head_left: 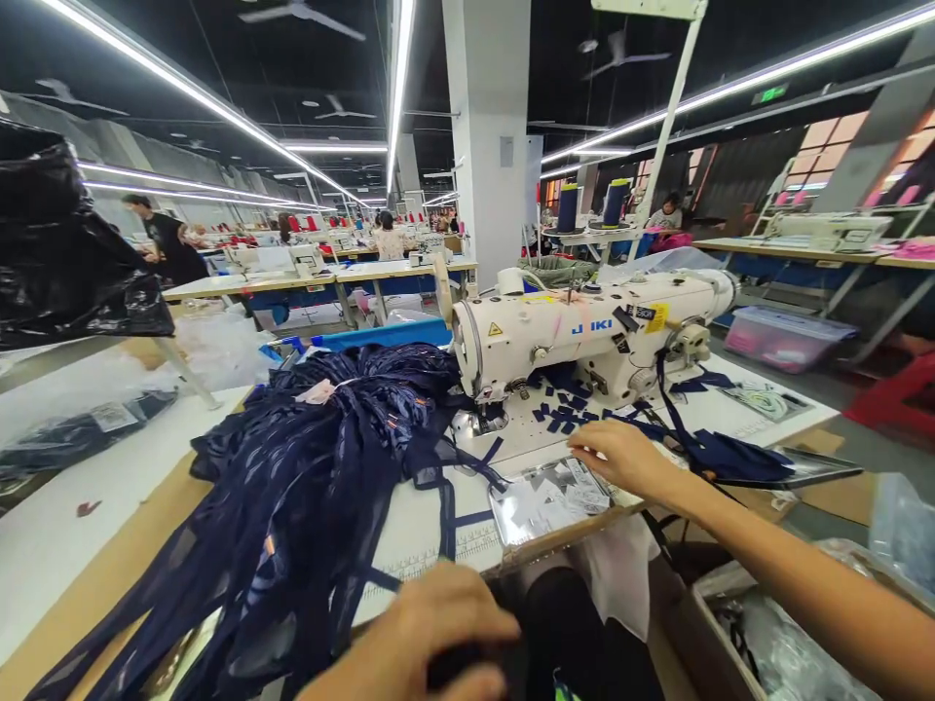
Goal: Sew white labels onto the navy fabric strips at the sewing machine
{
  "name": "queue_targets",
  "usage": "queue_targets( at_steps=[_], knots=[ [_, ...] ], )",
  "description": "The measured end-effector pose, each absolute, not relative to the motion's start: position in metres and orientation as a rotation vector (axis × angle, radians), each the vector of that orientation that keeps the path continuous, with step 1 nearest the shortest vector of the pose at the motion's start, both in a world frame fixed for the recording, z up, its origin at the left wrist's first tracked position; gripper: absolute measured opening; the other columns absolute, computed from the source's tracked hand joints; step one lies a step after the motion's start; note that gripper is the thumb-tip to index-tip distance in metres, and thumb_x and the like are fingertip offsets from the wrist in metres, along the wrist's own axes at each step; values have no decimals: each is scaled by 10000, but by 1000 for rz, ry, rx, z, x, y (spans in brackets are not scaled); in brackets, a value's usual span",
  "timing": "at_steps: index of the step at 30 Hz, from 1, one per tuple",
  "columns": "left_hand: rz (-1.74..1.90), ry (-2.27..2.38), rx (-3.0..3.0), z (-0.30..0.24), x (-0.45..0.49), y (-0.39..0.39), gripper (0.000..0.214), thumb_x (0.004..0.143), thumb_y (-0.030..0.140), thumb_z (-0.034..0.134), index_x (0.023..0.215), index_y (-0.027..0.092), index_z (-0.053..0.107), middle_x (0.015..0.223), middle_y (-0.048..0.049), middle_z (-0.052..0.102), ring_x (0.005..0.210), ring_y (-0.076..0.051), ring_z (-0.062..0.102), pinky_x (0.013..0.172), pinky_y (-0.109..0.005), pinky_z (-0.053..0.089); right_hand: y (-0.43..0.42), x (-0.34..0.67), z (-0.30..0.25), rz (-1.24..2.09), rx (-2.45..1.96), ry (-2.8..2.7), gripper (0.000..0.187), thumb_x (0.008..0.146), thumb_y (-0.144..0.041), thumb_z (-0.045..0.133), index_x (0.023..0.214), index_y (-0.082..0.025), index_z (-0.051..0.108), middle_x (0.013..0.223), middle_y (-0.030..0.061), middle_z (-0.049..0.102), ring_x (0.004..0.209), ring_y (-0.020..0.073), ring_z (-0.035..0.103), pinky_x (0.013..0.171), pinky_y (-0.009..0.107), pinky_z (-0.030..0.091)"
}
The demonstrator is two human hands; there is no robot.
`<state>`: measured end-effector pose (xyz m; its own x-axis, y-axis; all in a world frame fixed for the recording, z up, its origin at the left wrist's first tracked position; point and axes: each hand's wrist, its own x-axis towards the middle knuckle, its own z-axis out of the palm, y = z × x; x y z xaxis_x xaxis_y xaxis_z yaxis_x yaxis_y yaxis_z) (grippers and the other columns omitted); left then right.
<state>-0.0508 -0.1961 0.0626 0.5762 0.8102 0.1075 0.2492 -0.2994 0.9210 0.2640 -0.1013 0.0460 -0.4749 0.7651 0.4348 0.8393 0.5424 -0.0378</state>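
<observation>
White labels (577,490) are spread over a shiny tray (509,526), which is set at the front edge of the sewing table (409,521), below the machine (577,326). The right hand (620,456) is held at the tray's far right corner, its fingers bent and drawn close to the thumb; whether anything is pinched there cannot be told. The left hand (430,633) is held low, in front of the table's edge, its fingers loosely curled; its grasp is blurred, and whether anything is held cannot be told. To the left of the tray, much of the table is covered by a heap of navy strips (314,467), caught together near the top by a pale tie (317,391). Ruler marks (471,540) are printed on the table between heap and tray. Small navy scraps (562,417) are scattered under the machine's arm, and more navy cloth (734,456) is laid at the right on a second tray (829,467). A lidded bin (785,336) is placed beyond. At the far left a black bag (65,243) is seen, and behind, other machines and people are lined up under strip lights.
</observation>
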Motion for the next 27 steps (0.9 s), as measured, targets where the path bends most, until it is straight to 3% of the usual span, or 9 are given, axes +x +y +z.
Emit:
queue_targets(
  at_steps=[3, 8, 12, 15, 20, 23, 27],
  knots=[
    [616, 1005, 2504, 74, -39, -148, 213, 806, 290, 478, 906, 213, 650, 911, -86, 629, 868, -219, 559, 798, -340, 426, -70, 257, 49, -324, -1417, -2430, 145, 816, -185, 499, 787, -181, 641, 788, 42, 661, 742, 171, 564, 657, 277, 352],
    [378, 1206, 3042, 54, -11, -84, 278, 743, 49, 456, 972, 134, 589, 1017, -116, 605, 987, -254, 516, 870, -403, 357, -23, 250, 39, -518, -1464, -2527, 86, 789, -148, 556, 774, -157, 639, 789, 67, 641, 808, 199, 526, 689, 309, 308],
    [266, 1238, 3129, 32, 6, -60, 261, 731, -1, 405, 851, 121, 603, 869, -118, 620, 877, -235, 552, 906, -434, 309, -4, 248, 22, -652, -1413, -2584, 164, 802, -104, 514, 680, -149, 614, 717, 78, 605, 769, 198, 492, 694, 329, 295],
    [235, 1224, 3128, 27, 14, -53, 234, 740, -3, 407, 680, 135, 586, 714, -90, 602, 730, -208, 562, 838, -401, 348, -2, 245, 10, -653, -1305, -2614, 197, 806, -71, 482, 662, -139, 598, 686, 80, 584, 738, 194, 476, 688, 330, 305],
    [316, 1277, 2946, 29, 21, -53, 151, 770, 132, 508, 629, 153, 555, 644, -35, 570, 646, -176, 539, 635, -291, 368, 1, 236, 0, -258, -922, -2627, 177, 871, -174, 449, 779, -144, 598, 783, 59, 598, 764, 171, 493, 728, 314, 345],
    [381, 1389, 2748, 30, 27, -49, 180, 756, 118, 507, 581, 161, 510, 571, 7, 520, 557, -132, 490, 548, -247, 333, 6, 232, -5, 30, -972, -2488, 79, 816, -222, 548, 792, -157, 583, 808, 40, 596, 767, 167, 506, 720, 305, 367],
    [494, 1424, 2818, 26, 39, -31, 172, 719, 29, 480, 602, 149, 515, 713, -34, 554, 677, -152, 499, 602, -254, 355, 11, 229, -10, 155, -1053, -2386, 43, 760, -128, 569, 770, -167, 555, 769, 21, 580, 759, 168, 495, 704, 298, 382]
  ],
)
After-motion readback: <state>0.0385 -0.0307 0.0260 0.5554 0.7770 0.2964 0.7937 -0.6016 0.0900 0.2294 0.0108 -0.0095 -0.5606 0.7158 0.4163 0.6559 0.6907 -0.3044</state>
